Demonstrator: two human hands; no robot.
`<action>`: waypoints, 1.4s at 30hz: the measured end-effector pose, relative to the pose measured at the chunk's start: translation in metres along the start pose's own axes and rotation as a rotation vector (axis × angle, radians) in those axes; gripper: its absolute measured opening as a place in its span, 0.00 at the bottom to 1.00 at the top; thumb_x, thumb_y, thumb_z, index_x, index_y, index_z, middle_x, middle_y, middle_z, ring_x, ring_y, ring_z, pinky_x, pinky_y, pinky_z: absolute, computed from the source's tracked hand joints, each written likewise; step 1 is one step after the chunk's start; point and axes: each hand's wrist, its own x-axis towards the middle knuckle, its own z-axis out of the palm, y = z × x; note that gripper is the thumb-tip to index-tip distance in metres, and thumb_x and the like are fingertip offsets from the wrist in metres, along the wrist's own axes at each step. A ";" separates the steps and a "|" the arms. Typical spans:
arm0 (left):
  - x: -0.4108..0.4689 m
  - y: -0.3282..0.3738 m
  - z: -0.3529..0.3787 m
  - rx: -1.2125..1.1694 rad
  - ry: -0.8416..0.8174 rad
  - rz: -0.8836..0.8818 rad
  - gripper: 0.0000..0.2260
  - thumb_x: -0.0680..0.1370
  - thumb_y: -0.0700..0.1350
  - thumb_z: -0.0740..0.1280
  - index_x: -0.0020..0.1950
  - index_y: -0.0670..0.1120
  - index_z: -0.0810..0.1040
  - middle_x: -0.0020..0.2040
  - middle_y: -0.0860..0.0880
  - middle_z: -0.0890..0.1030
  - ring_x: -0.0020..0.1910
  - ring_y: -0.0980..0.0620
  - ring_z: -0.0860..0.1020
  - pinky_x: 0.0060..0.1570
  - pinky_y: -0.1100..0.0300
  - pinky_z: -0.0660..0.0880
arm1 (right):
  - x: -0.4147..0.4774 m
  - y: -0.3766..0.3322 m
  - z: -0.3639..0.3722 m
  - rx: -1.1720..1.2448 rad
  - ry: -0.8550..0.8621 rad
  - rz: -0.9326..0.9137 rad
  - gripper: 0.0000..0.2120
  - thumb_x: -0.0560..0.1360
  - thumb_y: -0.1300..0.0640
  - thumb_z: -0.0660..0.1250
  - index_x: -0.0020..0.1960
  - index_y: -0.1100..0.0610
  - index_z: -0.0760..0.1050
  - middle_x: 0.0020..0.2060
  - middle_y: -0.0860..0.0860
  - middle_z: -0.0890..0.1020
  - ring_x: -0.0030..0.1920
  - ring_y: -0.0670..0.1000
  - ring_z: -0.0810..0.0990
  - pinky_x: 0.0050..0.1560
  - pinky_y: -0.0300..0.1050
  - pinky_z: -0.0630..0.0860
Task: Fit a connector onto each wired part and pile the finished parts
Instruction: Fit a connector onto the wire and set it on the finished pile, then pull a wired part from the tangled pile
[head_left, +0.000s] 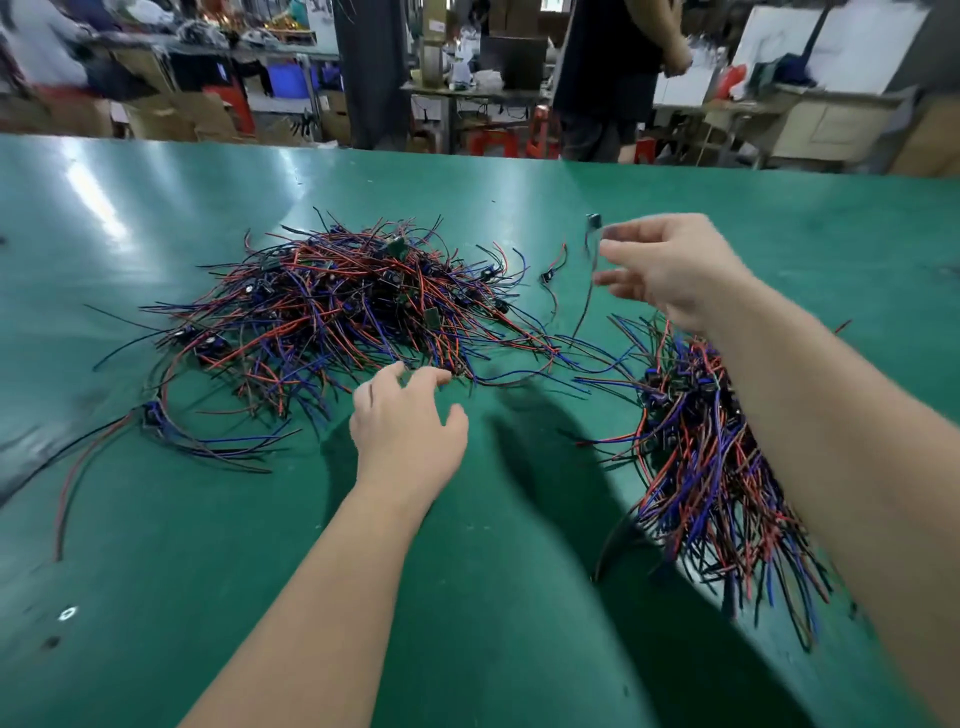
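Both hands are out over the green worktop (156, 208). The left hand (410, 421) reaches forward on a straight forearm, palm down and fingers spread and relaxed. Its fingertips are at the near edge of the large pile (332, 312) of red, blue and black wired parts in the middle of the worktop.

The right hand (670, 270) is raised above the surface, wrist bent and fingers pointing left. It is blurred. A wired part (592, 221) hangs in the air just at its fingertips, wires trailing down. Whether the fingers pinch it or are clear of it cannot be told.

A second pile (696, 447) lies under the right forearm. One loose part (547, 276) lies between the piles.
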 end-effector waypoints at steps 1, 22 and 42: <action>0.001 -0.003 0.000 0.044 -0.033 -0.035 0.19 0.76 0.53 0.64 0.67 0.58 0.71 0.73 0.44 0.63 0.72 0.44 0.56 0.69 0.48 0.55 | 0.007 0.002 0.000 -0.117 -0.027 0.003 0.11 0.76 0.61 0.68 0.57 0.61 0.76 0.49 0.54 0.81 0.40 0.50 0.82 0.41 0.39 0.78; -0.013 0.026 -0.026 -0.453 0.277 0.475 0.08 0.76 0.48 0.63 0.44 0.50 0.82 0.44 0.59 0.77 0.51 0.55 0.74 0.54 0.56 0.68 | -0.111 0.069 0.047 0.401 -0.330 0.153 0.14 0.81 0.50 0.57 0.54 0.56 0.78 0.41 0.53 0.84 0.38 0.50 0.82 0.36 0.40 0.76; -0.020 0.045 -0.022 -1.334 -0.193 0.083 0.13 0.74 0.53 0.59 0.53 0.49 0.77 0.49 0.52 0.85 0.51 0.55 0.82 0.47 0.64 0.77 | -0.121 0.060 0.027 0.711 -0.401 0.166 0.08 0.63 0.65 0.70 0.40 0.57 0.83 0.39 0.57 0.85 0.34 0.50 0.85 0.28 0.34 0.76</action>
